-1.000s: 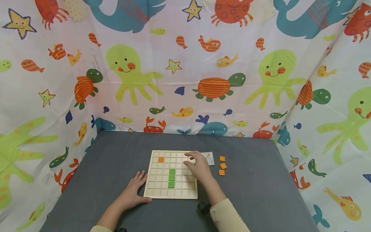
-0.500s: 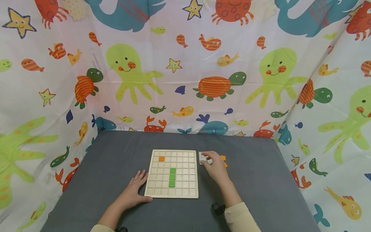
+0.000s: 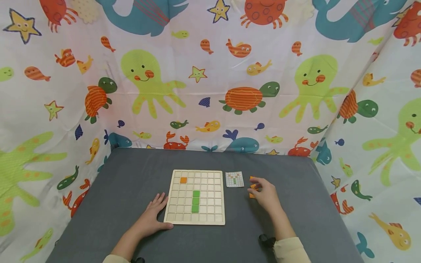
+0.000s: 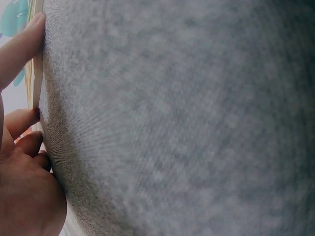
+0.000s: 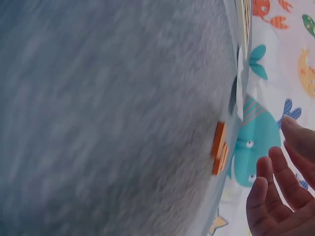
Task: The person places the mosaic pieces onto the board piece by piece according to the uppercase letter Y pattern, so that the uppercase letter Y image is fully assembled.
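A pale wooden grid board lies on the grey table, bearing one orange square tile and a column of three green tiles. My left hand rests at the board's near-left corner, its thumb and fingers spread along the edge; the left wrist view shows fingertips touching the board's side. Over the loose orange tiles right of the board hovers my right hand, partly covering them. In the right wrist view, its fingers are loosely bent and apart above the tiles, holding nothing.
A small printed card with a coloured grid pattern lies between the board and the loose tiles. A curtain with sea animals rises behind the grey table and along its sides.
My right hand has moved right, from above the board's upper right, past the card, to the loose orange tiles. The card is uncovered now. My left hand stays at the board.
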Motion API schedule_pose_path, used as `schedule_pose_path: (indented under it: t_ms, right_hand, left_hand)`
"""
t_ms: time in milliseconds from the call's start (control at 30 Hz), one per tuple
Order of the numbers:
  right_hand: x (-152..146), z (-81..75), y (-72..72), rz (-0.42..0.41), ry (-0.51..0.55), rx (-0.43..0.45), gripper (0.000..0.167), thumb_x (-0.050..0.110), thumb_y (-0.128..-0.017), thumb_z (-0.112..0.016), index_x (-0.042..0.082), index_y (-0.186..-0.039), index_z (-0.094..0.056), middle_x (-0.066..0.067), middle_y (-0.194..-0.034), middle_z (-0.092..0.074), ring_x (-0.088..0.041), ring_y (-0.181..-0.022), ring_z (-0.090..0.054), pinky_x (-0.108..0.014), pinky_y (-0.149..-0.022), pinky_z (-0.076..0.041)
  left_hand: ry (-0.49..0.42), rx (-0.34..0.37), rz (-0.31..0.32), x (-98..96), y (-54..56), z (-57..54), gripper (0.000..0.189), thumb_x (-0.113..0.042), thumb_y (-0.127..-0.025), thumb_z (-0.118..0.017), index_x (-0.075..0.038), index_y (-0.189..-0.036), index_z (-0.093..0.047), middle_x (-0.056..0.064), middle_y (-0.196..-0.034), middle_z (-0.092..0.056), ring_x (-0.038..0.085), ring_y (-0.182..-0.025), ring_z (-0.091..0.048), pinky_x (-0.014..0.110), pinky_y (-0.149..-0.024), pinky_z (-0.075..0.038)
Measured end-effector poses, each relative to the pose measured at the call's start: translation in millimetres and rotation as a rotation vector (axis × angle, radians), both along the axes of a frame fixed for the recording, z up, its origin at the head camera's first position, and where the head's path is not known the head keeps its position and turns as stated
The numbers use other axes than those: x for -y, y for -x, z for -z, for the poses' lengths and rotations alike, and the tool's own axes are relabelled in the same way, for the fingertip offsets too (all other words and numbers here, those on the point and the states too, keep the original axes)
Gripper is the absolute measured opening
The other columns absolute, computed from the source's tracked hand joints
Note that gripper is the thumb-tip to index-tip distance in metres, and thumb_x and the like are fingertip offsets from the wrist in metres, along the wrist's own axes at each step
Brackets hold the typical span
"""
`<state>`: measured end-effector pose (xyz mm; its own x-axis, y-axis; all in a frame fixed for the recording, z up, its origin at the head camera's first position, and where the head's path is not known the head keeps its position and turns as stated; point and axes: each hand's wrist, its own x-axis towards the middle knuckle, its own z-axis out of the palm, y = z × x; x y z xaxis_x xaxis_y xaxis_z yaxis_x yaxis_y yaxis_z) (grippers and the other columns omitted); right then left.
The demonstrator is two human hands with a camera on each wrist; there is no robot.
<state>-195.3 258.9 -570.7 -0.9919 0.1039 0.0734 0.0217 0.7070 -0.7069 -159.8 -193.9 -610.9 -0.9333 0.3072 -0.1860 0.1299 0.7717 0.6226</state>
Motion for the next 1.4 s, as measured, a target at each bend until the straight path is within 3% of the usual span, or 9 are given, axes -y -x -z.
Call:
schedule_pose_path:
  t_ms: [400, 900, 1100, 1400]
  right_hand:
    - [-16, 6.0, -5.0, 0.019, -0.041, 0.122, 0.036, 0.014, -0.081, -0.086, 0.007, -0.114, -0.074, -0.012, -0.112, -0.071, -0.028, -0.101, -0.066, -0.051, -0.089, -0.054]
    - [-20, 12.9, -2.3, 0.002, -0.112, 0.228, 0.034, 0.011, -0.077, -0.087, 0.009, -0.109, -0.075, -0.009, -0.1, -0.071, -0.024, -0.092, -0.064, -0.048, -0.083, -0.053]
    - [-21, 15.7, 0.3, -0.017, -0.12, 0.227, 0.03, 0.008, -0.078, -0.086, 0.011, -0.106, -0.076, -0.007, -0.103, -0.072, -0.023, -0.093, -0.064, -0.047, -0.084, -0.053]
    - [-18, 18.9, 1.6, -0.069, -0.15, 0.194, 0.025, 0.009, -0.08, -0.084, 0.009, -0.105, -0.077, -0.004, -0.093, -0.069, -0.017, -0.082, -0.063, -0.038, -0.073, -0.053]
  left_hand:
    - [-0.006, 0.013, -0.012, 0.6, -1.4, -0.7, 0.118, -0.057, -0.067, -0.088, -0.007, -0.158, -0.032, 0.015, -0.168, -0.017, 0.039, -0.157, -0.006, 0.063, -0.123, -0.009]
    - [-0.028, 0.003, 0.012, 1.8, 1.5, 0.9, 0.118, -0.058, -0.068, -0.087, -0.007, -0.159, -0.03, 0.015, -0.169, -0.015, 0.038, -0.157, -0.004, 0.064, -0.123, -0.008]
    - [-0.015, 0.007, 0.0, 0.5, 1.6, -1.6, 0.118, -0.057, -0.068, -0.087, -0.007, -0.159, -0.031, 0.015, -0.168, -0.016, 0.038, -0.157, -0.005, 0.064, -0.123, -0.008]
    - [-0.011, 0.001, -0.004, 0.2, 0.2, -1.0, 0.117, -0.056, -0.068, -0.088, -0.007, -0.158, -0.032, 0.015, -0.168, -0.017, 0.038, -0.157, -0.006, 0.063, -0.123, -0.009]
